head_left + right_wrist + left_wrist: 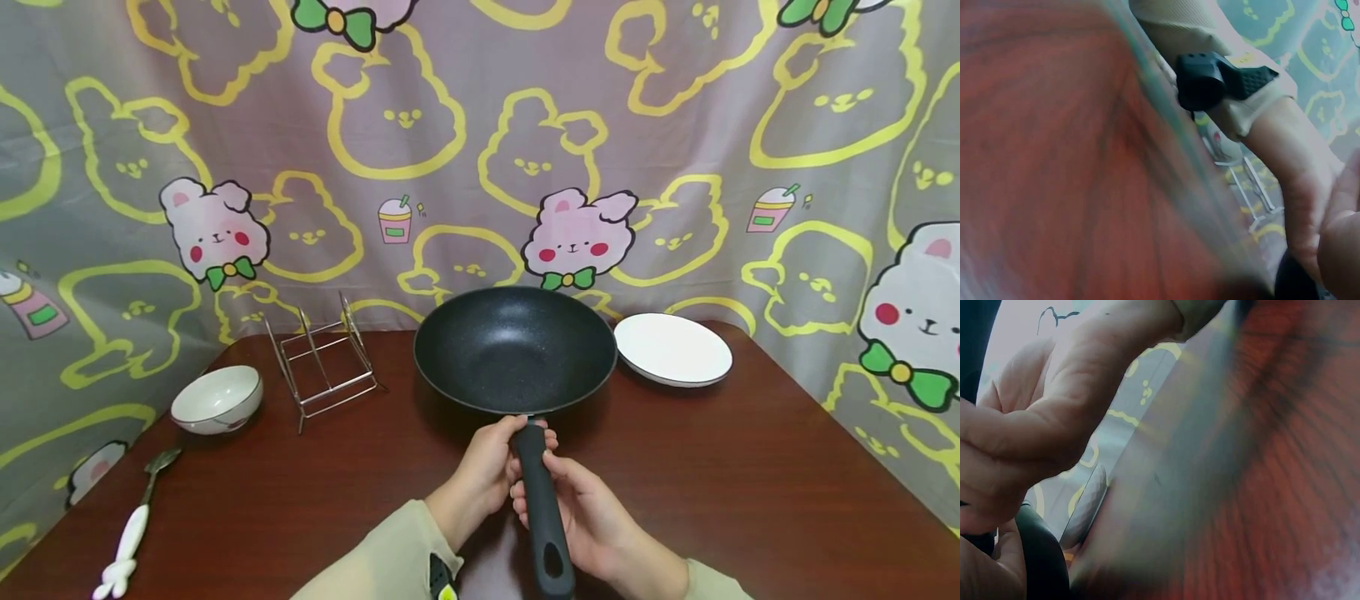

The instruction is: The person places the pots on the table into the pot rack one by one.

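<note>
A black frying pan [517,350] sits at the middle of the table, its handle [543,508] pointing toward me. My left hand [487,462] grips the handle close to the pan, thumb lying along its top. Just behind, my right hand [592,517] holds the same handle from the right side, thumb against it and fingers curled beneath. In the left wrist view the left hand [1041,419] appears large, with part of the black pan [1044,562] below it. The right wrist view shows only part of the right hand [1341,250] at the edge.
A white plate [675,350] lies right of the pan. To the left stand a wire rack [330,367] and a white bowl [217,400]. Nearer the left edge lies a spoon [131,533] with a white rabbit-shaped handle. A patterned curtain [465,125] hangs behind the brown table [787,483].
</note>
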`<state>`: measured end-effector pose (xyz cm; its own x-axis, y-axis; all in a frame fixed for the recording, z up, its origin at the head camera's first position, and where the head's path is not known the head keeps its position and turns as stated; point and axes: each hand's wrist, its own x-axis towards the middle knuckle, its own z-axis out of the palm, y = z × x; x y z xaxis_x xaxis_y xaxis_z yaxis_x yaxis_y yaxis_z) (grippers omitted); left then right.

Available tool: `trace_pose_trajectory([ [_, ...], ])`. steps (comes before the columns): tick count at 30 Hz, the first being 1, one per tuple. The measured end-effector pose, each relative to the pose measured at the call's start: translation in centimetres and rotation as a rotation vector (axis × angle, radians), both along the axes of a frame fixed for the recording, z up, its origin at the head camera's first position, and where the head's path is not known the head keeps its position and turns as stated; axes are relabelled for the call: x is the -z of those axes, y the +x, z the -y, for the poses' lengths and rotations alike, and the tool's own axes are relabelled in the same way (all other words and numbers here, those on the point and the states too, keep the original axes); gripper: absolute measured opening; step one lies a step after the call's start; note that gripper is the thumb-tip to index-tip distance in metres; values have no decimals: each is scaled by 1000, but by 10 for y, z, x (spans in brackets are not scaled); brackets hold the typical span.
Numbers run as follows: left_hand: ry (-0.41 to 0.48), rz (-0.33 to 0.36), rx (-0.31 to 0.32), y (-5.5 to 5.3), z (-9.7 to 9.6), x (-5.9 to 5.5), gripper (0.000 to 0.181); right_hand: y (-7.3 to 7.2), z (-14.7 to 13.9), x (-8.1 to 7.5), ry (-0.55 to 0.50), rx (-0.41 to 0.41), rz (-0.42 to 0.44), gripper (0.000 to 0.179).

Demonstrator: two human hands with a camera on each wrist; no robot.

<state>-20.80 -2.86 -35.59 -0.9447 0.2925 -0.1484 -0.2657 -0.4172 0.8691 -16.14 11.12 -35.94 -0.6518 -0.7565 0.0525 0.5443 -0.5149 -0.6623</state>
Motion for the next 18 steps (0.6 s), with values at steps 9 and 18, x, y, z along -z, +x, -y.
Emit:
trace_pose_trajectory([
  [9, -22, 5, -30, -1, -2, -1, 32, 1, 8, 4, -261, -88, 43, 55],
  [18, 22, -49, 19, -1, 0, 0, 34, 2, 6, 7, -349, -133, 49, 53],
])
